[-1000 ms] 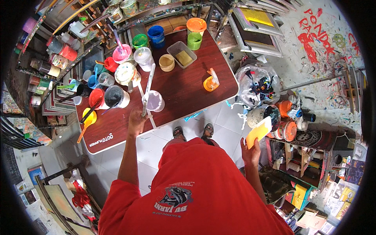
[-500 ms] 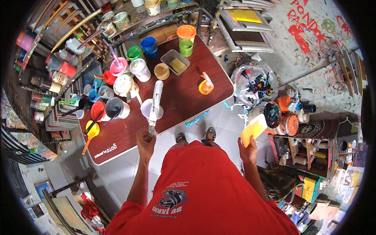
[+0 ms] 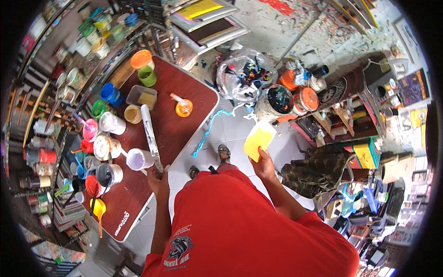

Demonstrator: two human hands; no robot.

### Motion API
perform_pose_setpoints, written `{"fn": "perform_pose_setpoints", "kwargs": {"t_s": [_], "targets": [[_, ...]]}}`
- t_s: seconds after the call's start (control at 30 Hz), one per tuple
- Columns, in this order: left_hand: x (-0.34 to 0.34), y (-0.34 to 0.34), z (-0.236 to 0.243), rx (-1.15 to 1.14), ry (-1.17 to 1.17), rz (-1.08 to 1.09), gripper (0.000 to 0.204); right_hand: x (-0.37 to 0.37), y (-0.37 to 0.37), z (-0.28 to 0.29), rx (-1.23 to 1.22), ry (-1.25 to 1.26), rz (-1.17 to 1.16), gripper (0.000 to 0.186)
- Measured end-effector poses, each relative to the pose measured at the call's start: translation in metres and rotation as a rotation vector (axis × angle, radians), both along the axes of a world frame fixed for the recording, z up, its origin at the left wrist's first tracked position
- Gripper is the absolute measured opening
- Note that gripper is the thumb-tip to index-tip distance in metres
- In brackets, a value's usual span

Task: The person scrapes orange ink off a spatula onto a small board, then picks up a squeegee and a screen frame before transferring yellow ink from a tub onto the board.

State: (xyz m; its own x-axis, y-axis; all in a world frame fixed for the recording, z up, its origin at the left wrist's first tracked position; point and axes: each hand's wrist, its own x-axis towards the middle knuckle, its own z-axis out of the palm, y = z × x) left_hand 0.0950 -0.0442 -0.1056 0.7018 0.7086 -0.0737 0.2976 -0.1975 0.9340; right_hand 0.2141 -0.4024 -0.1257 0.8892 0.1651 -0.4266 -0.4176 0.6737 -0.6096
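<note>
My left hand [image 3: 158, 177] is closed on the lower end of a long pale, paint-smeared strip [image 3: 150, 134], which reaches over the dark red table [image 3: 165, 87]. Beside it stands a cup of pale lilac paint [image 3: 136, 160]. My right hand [image 3: 262, 164] grips a flat card [image 3: 259, 138], yellow with a whitish upper edge, out over the floor right of the table. Many paint pots crowd the table's left part, including a white tub [image 3: 112, 123] and a black one [image 3: 110, 175]. An orange lidded pot [image 3: 183, 108] sits apart near the table's right corner.
Pot-laden shelves [image 3: 99, 44] line the back left, with screen frames [image 3: 210, 37] behind the table. A plastic bag of scraps [image 3: 244, 76], buckets [image 3: 277, 100] and a cluttered wooden shelf unit [image 3: 339, 122] stand to my right. A camouflage cloth [image 3: 310, 177] hangs below that unit.
My view has swung rightward, so the table now lies further left and appears turned. Both my hands still hold the same objects; the right one with the card has come inward in the picture.
</note>
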Motion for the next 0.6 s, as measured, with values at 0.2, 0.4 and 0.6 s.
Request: {"fn": "perform_pose_setpoints", "kwargs": {"t_s": [0.2,0.4,0.6], "targets": [[0.008,-0.008,-0.015,0.005,-0.041,-0.079,0.036,-0.017,-0.018,0.005,-0.026,0.084,-0.099,0.029],[0.028,-0.035,-0.018,0.059,0.051,-0.167,0.032,-0.017,-0.048,0.015,-0.004,0.041,-0.100,0.030],[0.073,-0.104,-0.006,0.134,0.012,-0.306,0.032,-0.001,-0.112,-0.019,0.042,0.037,-0.164,0.033]]}}
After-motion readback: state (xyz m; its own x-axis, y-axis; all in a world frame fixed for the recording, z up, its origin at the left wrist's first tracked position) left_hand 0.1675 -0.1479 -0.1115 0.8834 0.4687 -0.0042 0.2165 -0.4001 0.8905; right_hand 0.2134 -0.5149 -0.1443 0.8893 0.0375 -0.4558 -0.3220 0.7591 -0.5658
